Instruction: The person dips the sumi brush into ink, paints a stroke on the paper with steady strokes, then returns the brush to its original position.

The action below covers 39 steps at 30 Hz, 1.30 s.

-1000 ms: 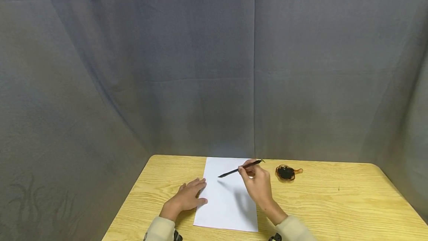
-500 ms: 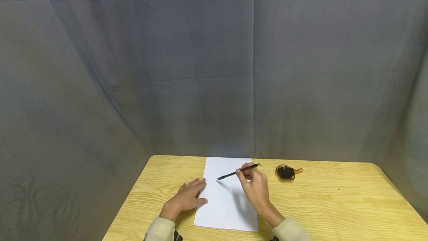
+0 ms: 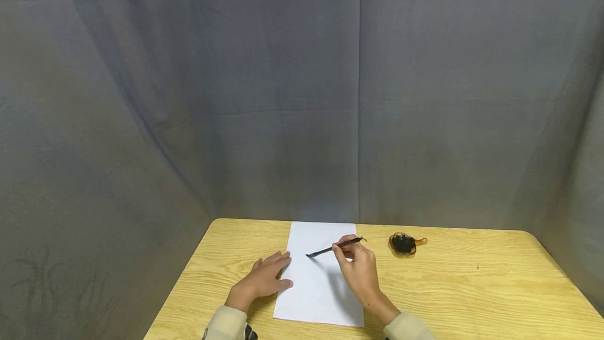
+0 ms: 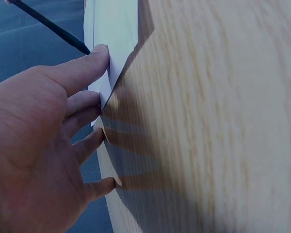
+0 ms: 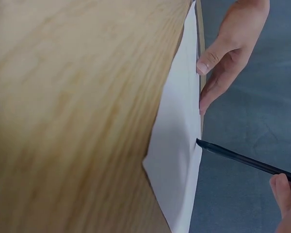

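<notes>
A white sheet of paper [image 3: 311,298] lies lengthwise on the wooden table. My left hand [image 3: 264,277] rests on its left edge, fingers spread and thumb on the sheet. In the left wrist view the fingertips [image 4: 106,187] press down at the table surface. Above the right part of the sheet, my right hand [image 3: 362,272] pinches a dark ink brush [image 3: 325,250] between thumb and fingers. The brush slants, its handle end up to the right and its tip down to the left. In the right wrist view the brush's black tip [image 5: 201,143] meets the paper and bends slightly.
A small brown dish [image 3: 403,244] with a stubby handle holds black ink, to the right of the paper. The wooden table [image 3: 472,287] extends to the right. Grey curtains [image 3: 283,93] hang behind it and along both sides.
My right hand has moved slightly left and toward me, bringing the brush tip down a little closer along the paper. The left hand and the sheet have stayed in place.
</notes>
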Each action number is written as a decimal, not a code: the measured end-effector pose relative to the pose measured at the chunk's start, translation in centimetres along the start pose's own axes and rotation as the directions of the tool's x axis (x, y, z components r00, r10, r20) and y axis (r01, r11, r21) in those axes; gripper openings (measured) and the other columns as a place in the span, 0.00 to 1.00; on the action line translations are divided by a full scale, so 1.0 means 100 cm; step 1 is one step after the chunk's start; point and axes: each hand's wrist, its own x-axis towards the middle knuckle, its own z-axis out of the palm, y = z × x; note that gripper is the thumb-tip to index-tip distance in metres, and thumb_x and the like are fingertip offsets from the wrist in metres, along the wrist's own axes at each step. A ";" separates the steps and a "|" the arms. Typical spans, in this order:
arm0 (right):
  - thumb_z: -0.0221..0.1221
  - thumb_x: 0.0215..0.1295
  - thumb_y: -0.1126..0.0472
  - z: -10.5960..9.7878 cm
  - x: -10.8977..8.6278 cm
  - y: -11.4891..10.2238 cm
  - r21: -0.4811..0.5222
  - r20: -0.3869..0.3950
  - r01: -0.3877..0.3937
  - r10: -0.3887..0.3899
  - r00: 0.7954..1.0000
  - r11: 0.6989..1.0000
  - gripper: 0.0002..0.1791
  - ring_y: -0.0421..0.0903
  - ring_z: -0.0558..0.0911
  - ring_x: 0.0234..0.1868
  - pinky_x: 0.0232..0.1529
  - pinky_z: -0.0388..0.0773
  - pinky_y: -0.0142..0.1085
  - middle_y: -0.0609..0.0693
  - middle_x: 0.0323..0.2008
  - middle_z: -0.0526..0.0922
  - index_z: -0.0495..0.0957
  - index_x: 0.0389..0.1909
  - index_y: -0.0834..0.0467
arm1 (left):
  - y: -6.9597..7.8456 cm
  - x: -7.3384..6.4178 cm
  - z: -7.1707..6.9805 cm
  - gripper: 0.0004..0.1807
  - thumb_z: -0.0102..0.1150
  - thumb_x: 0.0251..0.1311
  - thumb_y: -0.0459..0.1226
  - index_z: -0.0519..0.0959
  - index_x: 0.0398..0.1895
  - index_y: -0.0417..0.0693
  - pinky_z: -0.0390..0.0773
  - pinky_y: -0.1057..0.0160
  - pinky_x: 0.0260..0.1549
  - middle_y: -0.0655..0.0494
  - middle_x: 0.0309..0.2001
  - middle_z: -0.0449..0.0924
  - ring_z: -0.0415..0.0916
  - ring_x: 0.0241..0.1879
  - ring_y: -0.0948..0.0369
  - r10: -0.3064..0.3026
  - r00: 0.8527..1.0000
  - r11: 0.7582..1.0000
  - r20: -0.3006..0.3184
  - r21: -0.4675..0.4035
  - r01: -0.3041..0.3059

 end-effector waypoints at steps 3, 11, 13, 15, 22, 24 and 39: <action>0.73 0.61 0.72 0.000 -0.002 0.000 -0.008 0.003 0.000 0.000 1.000 1.000 0.05 0.45 0.92 0.34 0.38 0.85 0.19 0.50 0.36 0.90 0.88 0.31 0.60 | -0.002 0.002 0.002 0.37 0.64 0.73 0.48 0.68 0.79 0.41 0.45 0.24 0.79 0.47 0.83 0.62 0.53 0.84 0.42 0.005 1.000 1.000 -0.009 0.013 -0.005; 0.73 0.61 0.72 0.000 -0.006 0.001 -0.051 0.032 0.010 -0.008 0.999 0.999 0.07 0.42 0.91 0.33 0.37 0.85 0.20 0.47 0.34 0.89 0.87 0.29 0.59 | -0.004 0.003 0.005 0.37 0.66 0.71 0.47 0.70 0.78 0.40 0.47 0.24 0.79 0.46 0.82 0.64 0.56 0.83 0.41 0.011 1.000 1.000 -0.027 0.023 -0.011; 0.73 0.61 0.72 0.000 -0.006 0.001 -0.064 0.037 0.021 -0.019 0.999 0.998 0.07 0.42 0.91 0.32 0.37 0.85 0.20 0.47 0.33 0.89 0.86 0.29 0.58 | -0.002 0.002 0.003 0.37 0.67 0.71 0.47 0.70 0.78 0.40 0.47 0.23 0.78 0.45 0.82 0.64 0.56 0.83 0.40 0.015 1.000 1.000 -0.024 0.018 -0.015; 0.73 0.60 0.72 0.000 -0.007 0.001 -0.073 0.040 0.029 -0.026 0.999 0.997 0.07 0.42 0.91 0.32 0.37 0.85 0.20 0.47 0.32 0.88 0.86 0.30 0.58 | 0.000 0.001 0.001 0.37 0.67 0.71 0.47 0.70 0.78 0.39 0.48 0.23 0.78 0.45 0.82 0.64 0.56 0.83 0.40 0.015 1.000 1.000 -0.020 0.014 -0.015; 0.73 0.61 0.71 0.000 -0.007 0.002 -0.093 0.051 0.042 -0.038 0.998 0.995 0.09 0.41 0.91 0.32 0.37 0.85 0.19 0.45 0.29 0.88 0.84 0.31 0.55 | 0.000 0.001 0.001 0.37 0.67 0.71 0.47 0.69 0.78 0.40 0.47 0.23 0.78 0.46 0.82 0.63 0.55 0.83 0.41 0.008 1.000 1.000 -0.010 0.000 -0.008; 0.73 0.61 0.71 0.000 -0.007 0.002 -0.094 0.052 0.044 -0.039 0.998 0.995 0.09 0.40 0.91 0.32 0.37 0.85 0.19 0.45 0.29 0.88 0.83 0.31 0.55 | 0.000 0.001 0.001 0.37 0.67 0.71 0.47 0.70 0.78 0.40 0.47 0.23 0.78 0.45 0.82 0.63 0.55 0.83 0.40 0.012 1.000 1.000 -0.012 0.005 -0.012; 0.74 0.59 0.72 -0.001 -0.008 0.002 -0.100 0.041 0.052 -0.048 0.998 0.994 0.10 0.41 0.91 0.30 0.36 0.85 0.20 0.46 0.28 0.88 0.82 0.30 0.56 | 0.001 0.001 0.001 0.37 0.66 0.72 0.47 0.69 0.78 0.40 0.48 0.23 0.78 0.46 0.82 0.63 0.55 0.83 0.41 0.006 1.000 1.000 -0.009 0.012 -0.006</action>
